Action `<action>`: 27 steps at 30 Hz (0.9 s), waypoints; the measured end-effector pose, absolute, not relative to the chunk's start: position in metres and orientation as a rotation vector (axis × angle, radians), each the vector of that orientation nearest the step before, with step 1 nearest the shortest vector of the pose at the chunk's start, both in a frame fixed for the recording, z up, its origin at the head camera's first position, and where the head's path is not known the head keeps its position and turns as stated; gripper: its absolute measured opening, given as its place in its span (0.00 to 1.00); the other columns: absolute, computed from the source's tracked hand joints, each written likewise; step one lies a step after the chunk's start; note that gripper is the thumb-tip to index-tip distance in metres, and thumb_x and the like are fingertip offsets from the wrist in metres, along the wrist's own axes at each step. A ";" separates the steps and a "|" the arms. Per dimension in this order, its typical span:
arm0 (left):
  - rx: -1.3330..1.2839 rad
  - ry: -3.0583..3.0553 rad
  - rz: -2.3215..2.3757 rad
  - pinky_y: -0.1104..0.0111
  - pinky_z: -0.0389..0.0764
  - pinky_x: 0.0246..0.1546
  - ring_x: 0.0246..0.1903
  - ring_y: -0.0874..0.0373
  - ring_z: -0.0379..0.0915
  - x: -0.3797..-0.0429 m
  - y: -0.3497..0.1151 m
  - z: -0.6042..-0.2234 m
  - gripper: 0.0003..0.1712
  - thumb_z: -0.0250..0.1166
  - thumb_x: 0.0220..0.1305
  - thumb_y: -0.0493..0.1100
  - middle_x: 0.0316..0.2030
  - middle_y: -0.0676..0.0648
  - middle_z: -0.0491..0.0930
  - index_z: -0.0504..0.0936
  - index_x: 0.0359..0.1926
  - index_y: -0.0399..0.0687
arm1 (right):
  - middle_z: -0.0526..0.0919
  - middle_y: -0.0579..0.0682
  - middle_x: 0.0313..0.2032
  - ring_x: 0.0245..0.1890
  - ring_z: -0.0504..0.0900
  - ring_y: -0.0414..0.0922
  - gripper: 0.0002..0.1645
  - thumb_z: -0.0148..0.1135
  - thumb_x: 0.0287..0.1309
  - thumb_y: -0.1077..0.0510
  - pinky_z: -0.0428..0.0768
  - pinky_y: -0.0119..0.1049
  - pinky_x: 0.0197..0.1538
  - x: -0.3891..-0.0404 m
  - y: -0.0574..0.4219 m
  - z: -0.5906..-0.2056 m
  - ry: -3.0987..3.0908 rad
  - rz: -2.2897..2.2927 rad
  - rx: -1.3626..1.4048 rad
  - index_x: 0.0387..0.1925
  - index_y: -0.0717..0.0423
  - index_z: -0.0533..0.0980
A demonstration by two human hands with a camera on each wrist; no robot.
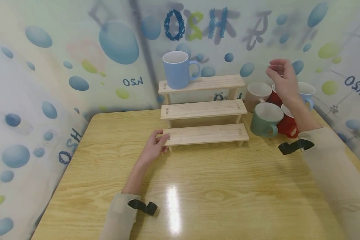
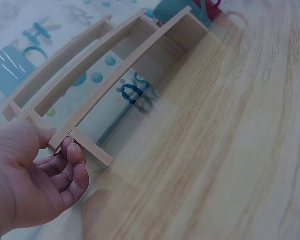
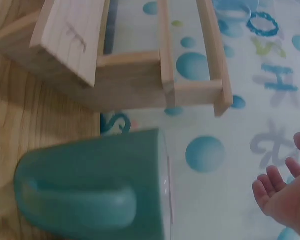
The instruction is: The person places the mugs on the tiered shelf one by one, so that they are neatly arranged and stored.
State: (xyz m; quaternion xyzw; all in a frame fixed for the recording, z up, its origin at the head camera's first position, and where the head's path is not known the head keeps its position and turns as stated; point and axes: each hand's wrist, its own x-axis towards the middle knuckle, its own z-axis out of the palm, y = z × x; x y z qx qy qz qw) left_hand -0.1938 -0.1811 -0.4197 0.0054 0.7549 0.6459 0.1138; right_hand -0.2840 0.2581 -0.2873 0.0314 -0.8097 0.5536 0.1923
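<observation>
A three-step wooden shelf rack (image 1: 204, 109) stands on the table. My left hand (image 1: 152, 148) holds the left end of its lowest board, thumb on top and fingertips curled beneath, as the left wrist view shows. On the top board, near its left end, sits a light blue mug (image 1: 176, 70), upright with its handle to the right. My right hand (image 1: 284, 81) hovers over a cluster of mugs to the right of the rack, fingers loosely bent and holding nothing. Closest to the rack's lower step is a green mug (image 1: 264, 118), seen large in the right wrist view.
Beside the green mug stand a pale pinkish mug (image 1: 253, 100), red mugs (image 1: 285, 126) and another blue mug (image 1: 306, 90), partly hidden by my right hand and forearm. The wooden table (image 1: 228, 186) meets a printed backdrop (image 1: 114, 83) behind the rack.
</observation>
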 end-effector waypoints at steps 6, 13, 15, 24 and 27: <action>0.030 2.230 1.885 0.70 0.77 0.33 0.30 0.58 0.75 -0.194 -0.181 -0.420 0.35 0.54 0.79 0.52 0.54 0.38 0.76 0.54 0.74 0.38 | 0.71 0.32 0.49 0.53 0.69 0.32 0.16 0.53 0.75 0.50 0.64 0.25 0.61 -0.279 0.289 -0.296 -2.299 1.537 -0.049 0.61 0.39 0.68; 0.032 2.229 1.880 0.71 0.77 0.34 0.31 0.58 0.75 -0.195 -0.182 -0.423 0.34 0.53 0.79 0.51 0.56 0.37 0.76 0.54 0.74 0.38 | 0.70 0.31 0.47 0.51 0.69 0.30 0.12 0.52 0.75 0.51 0.66 0.16 0.54 -0.274 0.326 -0.309 -2.315 1.528 -0.151 0.56 0.35 0.67; 0.029 2.226 1.882 0.71 0.77 0.34 0.30 0.58 0.75 -0.195 -0.182 -0.423 0.33 0.53 0.79 0.51 0.56 0.37 0.76 0.54 0.74 0.38 | 0.69 0.31 0.46 0.50 0.69 0.29 0.11 0.52 0.74 0.51 0.66 0.16 0.53 -0.272 0.335 -0.313 -2.312 1.536 -0.176 0.54 0.34 0.67; 0.018 2.218 1.887 0.71 0.77 0.34 0.31 0.58 0.75 -0.194 -0.181 -0.420 0.35 0.54 0.79 0.52 0.55 0.38 0.76 0.54 0.74 0.39 | 0.68 0.28 0.43 0.44 0.67 0.27 0.09 0.52 0.72 0.49 0.65 0.25 0.53 -0.268 0.371 -0.338 -2.334 1.460 -0.391 0.47 0.27 0.65; 0.022 2.216 1.885 0.71 0.78 0.34 0.31 0.57 0.75 -0.194 -0.181 -0.420 0.35 0.54 0.79 0.52 0.56 0.38 0.75 0.54 0.74 0.39 | 0.67 0.29 0.42 0.41 0.66 0.27 0.09 0.52 0.71 0.49 0.65 0.26 0.50 -0.266 0.382 -0.346 -2.345 1.433 -0.461 0.45 0.26 0.64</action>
